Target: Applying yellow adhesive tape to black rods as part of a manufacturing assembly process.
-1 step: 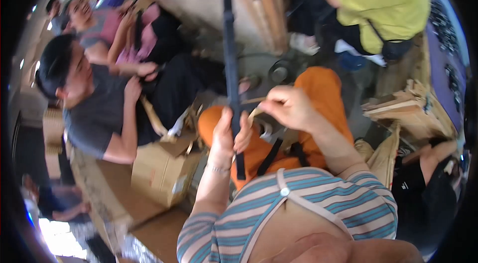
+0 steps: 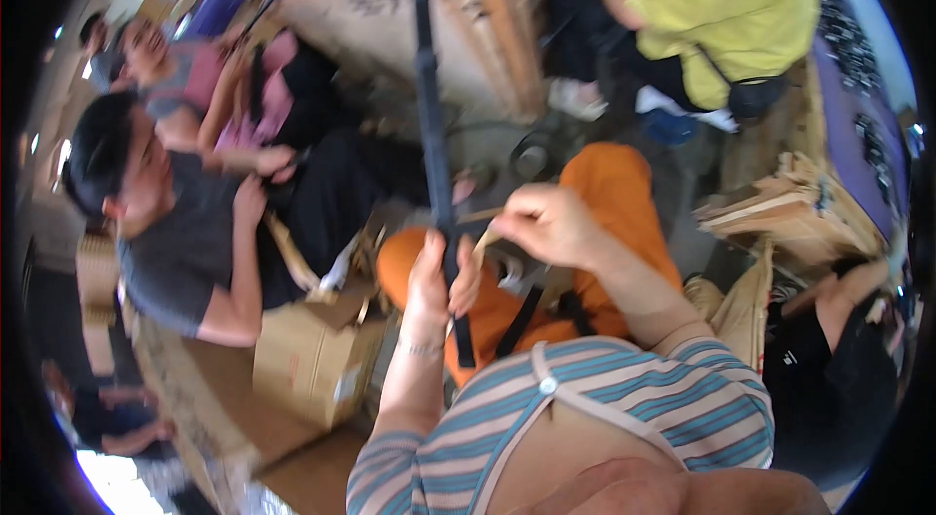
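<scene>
A long, flat black strap stands nearly upright before me, its lower end hanging over my orange-clad lap. Wrapped round its lower part, my left hand is closed on it, thumb on one side and fingers on the other. Just right of the strap, my right hand pinches a narrow tan strip, which looks like tape or paper. That strip runs toward the left fingers and the strap; whether it is stuck to the strap I cannot tell. The image is somewhat blurred.
An open cardboard box stands at my left, beside a seated person in dark grey. A wooden crate is ahead. Someone in yellow bends over near a purple-topped wooden stand at the right.
The view has shifted slightly, so most of the scene sits a little lower and further left. Both hands keep their holds on the strap and the tan strip.
</scene>
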The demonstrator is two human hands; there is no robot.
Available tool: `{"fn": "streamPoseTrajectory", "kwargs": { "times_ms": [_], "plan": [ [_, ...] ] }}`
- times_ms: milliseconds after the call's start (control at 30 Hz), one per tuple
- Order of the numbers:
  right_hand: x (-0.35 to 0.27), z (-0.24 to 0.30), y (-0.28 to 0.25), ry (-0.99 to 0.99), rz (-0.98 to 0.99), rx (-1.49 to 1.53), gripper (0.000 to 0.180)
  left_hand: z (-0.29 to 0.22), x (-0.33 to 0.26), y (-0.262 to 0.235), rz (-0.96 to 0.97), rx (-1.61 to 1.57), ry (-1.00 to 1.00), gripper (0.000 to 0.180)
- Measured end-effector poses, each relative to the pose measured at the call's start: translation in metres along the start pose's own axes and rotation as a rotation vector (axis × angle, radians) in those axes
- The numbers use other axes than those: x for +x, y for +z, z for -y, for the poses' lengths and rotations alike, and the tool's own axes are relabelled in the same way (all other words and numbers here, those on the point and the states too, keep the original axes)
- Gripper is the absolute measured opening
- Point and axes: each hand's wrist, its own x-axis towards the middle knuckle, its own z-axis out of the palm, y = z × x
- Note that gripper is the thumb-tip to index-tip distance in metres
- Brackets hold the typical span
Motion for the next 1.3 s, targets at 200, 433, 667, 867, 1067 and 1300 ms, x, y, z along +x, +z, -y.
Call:
{"fn": "streamPoseTrajectory", "kwargs": {
  "times_ms": [200,433,667,867,1067,1300],
  "plan": [
    [-0.008,0.003,-0.003,-0.147,-0.009,-0.187,0.012,0.014,0.001,0.006,-0.24,0.37,0.035,0.046],
    [0.003,0.019,0.024,-0.072,0.068,-0.036,0.008,0.01,0.004,0.007,-0.345,0.604,0.192,0.044],
    [0.014,0.044,0.017,0.004,0.076,-0.09,0.008,-0.001,0.011,0.021,-0.22,0.385,0.225,0.049],
    [0.005,0.055,0.032,0.032,0.091,-0.061,0.009,0.003,-0.006,0.021,-0.182,0.364,0.261,0.05],
    [-0.007,0.065,0.044,-0.025,-0.085,-0.02,0.009,0.008,-0.018,0.028,-0.077,0.361,0.297,0.051],
    [-0.012,0.025,0.048,-0.021,0.059,0.213,0.023,0.001,-0.025,0.064,0.221,0.251,0.203,0.054]
  ]
}}
